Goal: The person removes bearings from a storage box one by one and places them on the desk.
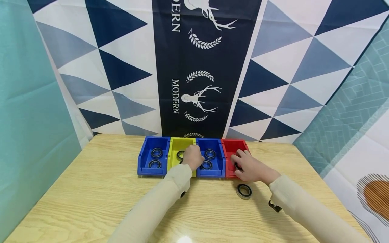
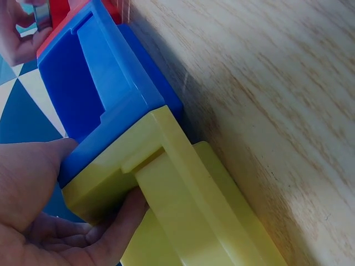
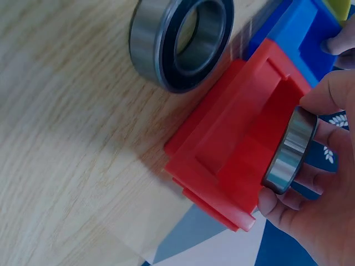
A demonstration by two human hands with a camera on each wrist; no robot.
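My right hand (image 1: pixel 250 167) pinches a metal ball bearing (image 3: pixel 292 148) by its rim between thumb and fingertips, over the mouth of the red bin (image 1: pixel 230 153). My left hand (image 1: pixel 192 157) grips the adjoining side walls of the yellow bin (image 1: pixel 174 157) and the blue bin (image 1: pixel 209 143) beside it. In the left wrist view its thumb lies on the blue side and the fingers reach inside the yellow one. Two bearings lie in that blue bin. A bearing (image 1: pixel 180 155) in the yellow bin is partly hidden by the left hand.
Another bearing (image 1: pixel 244 191) lies on the wooden table (image 1: pixel 91 199) in front of the red bin. At the row's left end, a second blue bin (image 1: pixel 146 152) holds two bearings. A patterned cloth (image 1: pixel 130 84) hangs right behind the bins.
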